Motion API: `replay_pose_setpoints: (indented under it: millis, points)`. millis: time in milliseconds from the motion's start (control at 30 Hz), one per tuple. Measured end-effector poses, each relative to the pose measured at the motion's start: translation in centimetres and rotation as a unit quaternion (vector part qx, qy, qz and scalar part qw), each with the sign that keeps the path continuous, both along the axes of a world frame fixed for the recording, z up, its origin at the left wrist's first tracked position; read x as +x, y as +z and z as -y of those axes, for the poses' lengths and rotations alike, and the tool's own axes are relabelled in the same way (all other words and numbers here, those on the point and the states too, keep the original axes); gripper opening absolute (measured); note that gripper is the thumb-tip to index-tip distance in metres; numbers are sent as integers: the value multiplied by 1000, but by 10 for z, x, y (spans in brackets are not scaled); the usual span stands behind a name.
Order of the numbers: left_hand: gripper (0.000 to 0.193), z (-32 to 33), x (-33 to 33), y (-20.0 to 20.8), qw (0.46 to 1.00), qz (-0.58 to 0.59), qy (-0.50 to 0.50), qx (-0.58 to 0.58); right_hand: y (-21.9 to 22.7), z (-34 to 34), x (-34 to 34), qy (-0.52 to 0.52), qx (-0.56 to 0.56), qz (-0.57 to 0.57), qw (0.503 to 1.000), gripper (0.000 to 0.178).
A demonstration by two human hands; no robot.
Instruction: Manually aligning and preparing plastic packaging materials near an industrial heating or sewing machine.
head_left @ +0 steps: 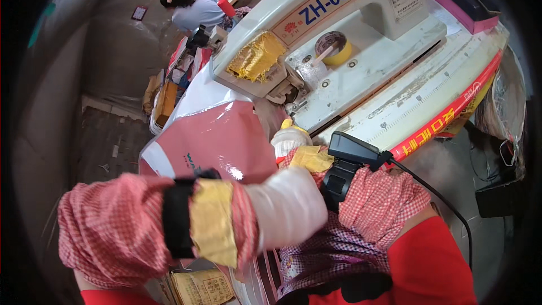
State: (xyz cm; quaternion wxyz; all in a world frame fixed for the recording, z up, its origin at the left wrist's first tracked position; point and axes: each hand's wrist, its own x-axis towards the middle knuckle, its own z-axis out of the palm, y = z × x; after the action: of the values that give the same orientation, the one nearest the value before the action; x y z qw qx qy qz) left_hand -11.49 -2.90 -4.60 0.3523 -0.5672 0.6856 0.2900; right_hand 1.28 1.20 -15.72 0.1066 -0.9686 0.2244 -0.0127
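Head view, machine: it stands on the far side with its needle end turned left; the step in hand seems to be working the pink sheet at that end.
Pink sheet: it lies left of and nearer than the needle end, glossy, with a white strip along its left side; its right part runs toward the right glove.
Right hand: white-gloved with yellow at the fingertips, just beside the sheet's right edge and near the needle end; whether it pinches the sheet or only rests there, I cannot tell.
Left hand: gloved and blurred, nearer than the sheet, in front of the lap; its fingers do not show, so I cannot tell whether it is closed, or on anything.
Sheet to grip: the bulk lies left of the right hand and beyond the left; contact with either is unclear.
Next move: by my judgement, it calls for a flat, lined-up edge at the needle end, with fingertips clear of the mechanism.
Tape roll: on the machine's bed, right of the needle end, well apart from both hands.
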Motion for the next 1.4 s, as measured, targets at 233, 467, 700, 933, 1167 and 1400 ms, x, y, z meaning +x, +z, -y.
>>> replay_pose_setpoints:
  millis: [233, 467, 700, 933, 1167, 1400]
  points:
    - [32, 9, 77, 72, 981, 192, -9, 29, -49, -12, -19, -63, -96, 21, 993, 17]
    - [25, 1, 49, 46, 988, 147, -37, -9, -81, 9, -16, -141, -187, 15, 972, 18]
    - [43, 5, 43, 9, 932, -13, 231, 280, -57, 118, -20, 314, 330, -108, 884, 31]
    - [30, 70, 36, 86, 934, 231, 199, 186, -54, 134, -18, 332, 294, -84, 892, 45]
    - [30, 67, 46, 27, 928, 372, -8, -3, -37, 130, -38, 242, 451, 14, 859, 27]
    - [88, -2, 47, 78, 965, 257, 32, 47, -56, 114, -22, 218, 279, 103, 930, 39]
